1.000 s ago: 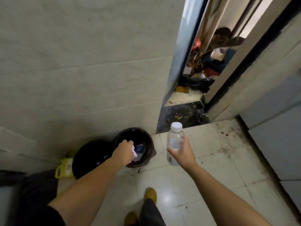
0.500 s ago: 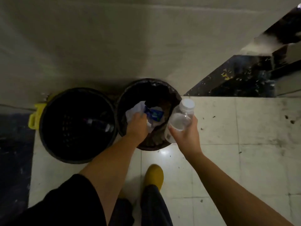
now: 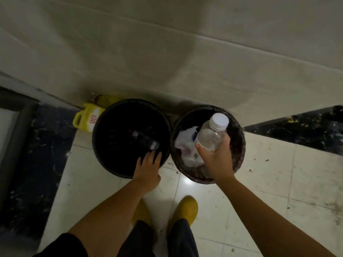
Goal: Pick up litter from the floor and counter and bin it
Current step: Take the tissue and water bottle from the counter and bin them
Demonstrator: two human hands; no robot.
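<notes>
The right hand grips a clear plastic bottle with a white screw cap, its fingers wrapped around the lower body of the bottle, cap pointing away from the wrist. The bottle hangs over the mouth of a round dark bin with a worn brownish rim. Just beyond the thumb, inside that bin, lies crumpled white paper and wrapper litter, partly under the bottle.

The left hand is empty, its fingers spread loosely apart and pointing forward, reaching over the near rim of a second round black bin that stands just to the left of the first. Beyond those fingertips, inside the black bin, a dark bottle-like item lies on its side; what it is cannot be told in the gloom.

Behind the black bin, against the pale wall, stands a yellow plastic jug with a handle. Below both wrists, two yellow shoes stand on the glossy white tiled floor
</notes>
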